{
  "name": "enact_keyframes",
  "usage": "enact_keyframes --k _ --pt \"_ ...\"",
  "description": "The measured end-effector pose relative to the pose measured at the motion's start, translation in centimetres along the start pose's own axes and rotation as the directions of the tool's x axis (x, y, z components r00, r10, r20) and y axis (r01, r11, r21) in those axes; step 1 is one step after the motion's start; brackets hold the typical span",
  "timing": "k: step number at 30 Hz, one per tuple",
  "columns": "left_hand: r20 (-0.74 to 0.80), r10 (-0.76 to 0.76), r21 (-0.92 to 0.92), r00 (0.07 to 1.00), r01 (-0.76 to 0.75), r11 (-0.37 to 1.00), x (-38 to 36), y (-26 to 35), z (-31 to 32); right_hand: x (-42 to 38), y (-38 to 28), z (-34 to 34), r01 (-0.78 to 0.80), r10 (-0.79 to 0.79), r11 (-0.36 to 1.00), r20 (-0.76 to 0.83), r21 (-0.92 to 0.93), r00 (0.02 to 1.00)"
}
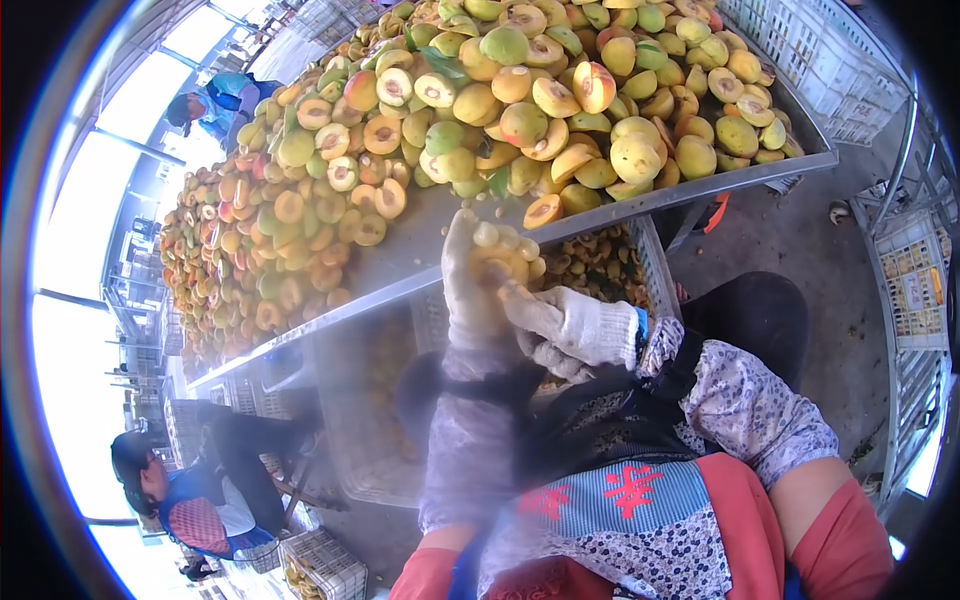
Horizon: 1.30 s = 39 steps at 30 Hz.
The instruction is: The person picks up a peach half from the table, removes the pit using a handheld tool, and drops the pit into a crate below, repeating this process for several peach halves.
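My left hand [463,285], in a pale, stained glove, is raised at the near edge of the metal table. Its fingers curl round a yellowish peach [492,268], which is blurred and mostly covered. Close against it is my right hand [585,325], in a white knitted glove, with its fingers bent and the front ones reaching to the peach. Whatever the right fingers hold is hidden. Just beyond both hands, a large heap of yellow-green peaches [520,125] covers much of the table, many cut in half, some showing pits or hollows.
The metal table's rim [690,190] runs across in front of me. Beneath it stands a crate of peach scraps [600,265]. White crates [825,65] are stacked at the right, with another crate [915,290] nearer. One person [205,500] sits at lower left; another [215,105] is across the table.
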<state>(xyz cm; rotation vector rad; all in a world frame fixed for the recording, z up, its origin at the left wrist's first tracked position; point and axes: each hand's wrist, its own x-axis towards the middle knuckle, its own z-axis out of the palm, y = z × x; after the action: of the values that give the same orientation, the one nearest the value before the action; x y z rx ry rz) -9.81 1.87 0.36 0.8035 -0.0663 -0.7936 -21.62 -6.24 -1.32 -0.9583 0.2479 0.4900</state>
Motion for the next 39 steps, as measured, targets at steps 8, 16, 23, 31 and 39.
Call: enact_keyframes --k 8,16,23,31,39 --pt "0.037 0.045 0.050 0.998 -0.047 0.998 -0.5 0.1 0.3 -0.2 -0.3 -1.4 -0.224 0.111 0.925 0.347 0.306 0.931" --pt "0.117 0.242 -0.209 0.963 -0.215 0.954 -1.9 4.5 -4.7 -0.2 1.8 -2.1 0.075 -0.331 0.363 -0.053 -0.929 0.942" --pt "-0.042 0.687 0.995 0.725 -0.035 0.098 -6.5 15.4 -9.4 -1.2 -0.6 -1.8 -0.165 -0.417 0.241 -0.256 -0.956 0.872" --pt "0.465 0.579 0.878 0.669 -0.267 -0.397 12.4 7.4 -0.7 0.1 0.2 -2.2 -0.129 -0.527 0.226 -0.232 -0.966 0.817" --pt "0.085 0.319 0.926 0.944 -0.193 0.325 10.8 10.0 0.7 -0.2 -2.0 -1.6 -0.065 -0.655 0.296 -0.252 -0.953 0.712"
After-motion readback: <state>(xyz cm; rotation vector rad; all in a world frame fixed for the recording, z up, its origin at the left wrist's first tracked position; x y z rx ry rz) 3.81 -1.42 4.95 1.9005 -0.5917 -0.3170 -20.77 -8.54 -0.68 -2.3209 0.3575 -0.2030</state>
